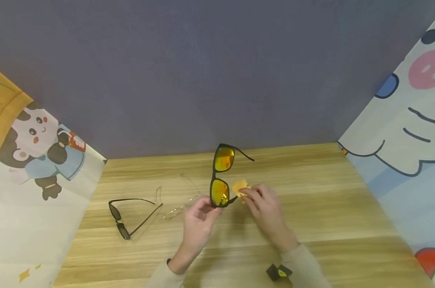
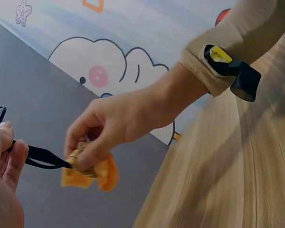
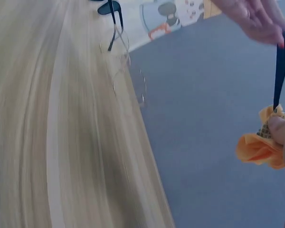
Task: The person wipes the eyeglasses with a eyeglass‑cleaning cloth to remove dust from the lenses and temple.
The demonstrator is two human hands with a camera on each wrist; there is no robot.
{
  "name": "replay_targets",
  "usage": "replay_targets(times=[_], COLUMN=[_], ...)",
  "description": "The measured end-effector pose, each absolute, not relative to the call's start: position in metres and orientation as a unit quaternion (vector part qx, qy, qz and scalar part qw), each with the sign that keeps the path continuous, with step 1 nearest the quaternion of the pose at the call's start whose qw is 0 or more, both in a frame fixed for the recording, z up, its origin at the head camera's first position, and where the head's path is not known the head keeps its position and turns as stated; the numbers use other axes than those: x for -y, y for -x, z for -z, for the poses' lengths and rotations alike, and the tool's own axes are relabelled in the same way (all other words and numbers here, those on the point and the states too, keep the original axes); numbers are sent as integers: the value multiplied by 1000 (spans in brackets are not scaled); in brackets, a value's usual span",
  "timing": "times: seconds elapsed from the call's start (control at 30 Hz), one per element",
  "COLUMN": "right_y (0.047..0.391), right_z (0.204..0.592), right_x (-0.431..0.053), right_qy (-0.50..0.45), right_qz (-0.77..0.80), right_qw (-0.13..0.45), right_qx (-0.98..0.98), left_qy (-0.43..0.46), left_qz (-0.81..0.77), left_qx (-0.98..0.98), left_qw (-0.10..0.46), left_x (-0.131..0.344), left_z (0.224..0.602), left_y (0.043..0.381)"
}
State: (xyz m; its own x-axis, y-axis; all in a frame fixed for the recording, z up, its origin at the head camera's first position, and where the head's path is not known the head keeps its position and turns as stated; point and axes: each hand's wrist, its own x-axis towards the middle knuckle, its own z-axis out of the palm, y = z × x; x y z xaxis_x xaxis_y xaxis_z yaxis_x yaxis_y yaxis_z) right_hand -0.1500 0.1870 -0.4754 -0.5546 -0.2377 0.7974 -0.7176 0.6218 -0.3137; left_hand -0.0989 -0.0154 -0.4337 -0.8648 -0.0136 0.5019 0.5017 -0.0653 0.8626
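Observation:
My left hand (image 1: 199, 224) grips black-framed sunglasses (image 1: 214, 175) with orange-yellow mirrored lenses by one end of the frame, holding them upright above the table. My right hand (image 1: 266, 208) pinches an orange cloth (image 1: 240, 186) around the tip of the nearer temple arm. In the left wrist view, the black temple (image 2: 42, 156) runs from the left fingers into the folded cloth (image 2: 107, 173), which has a dark printed patch. The right wrist view shows the cloth (image 3: 261, 149) bunched under the right thumb, with the temple entering it from above.
Dark sunglasses (image 1: 121, 224) lie with temples unfolded on the wooden table (image 1: 329, 188), at the left. Thin wire-framed glasses (image 1: 174, 210) lie between them and my left hand. A grey panel (image 1: 217, 80) stands behind, with cartoon-printed panels (image 1: 394, 132) at both sides.

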Motion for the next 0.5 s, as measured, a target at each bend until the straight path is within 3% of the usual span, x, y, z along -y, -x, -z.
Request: replay_targets(times=[0.5], right_y=[132], right_z=[456], right_x=[-156], right_qy=[-349], right_qz=[-400], right_qw=[360], right_qx=[767], left_qy=[189], left_qz=[730], left_qx=[635], left_qw=[165], left_x=[14], left_z=[437], left_y=[100])
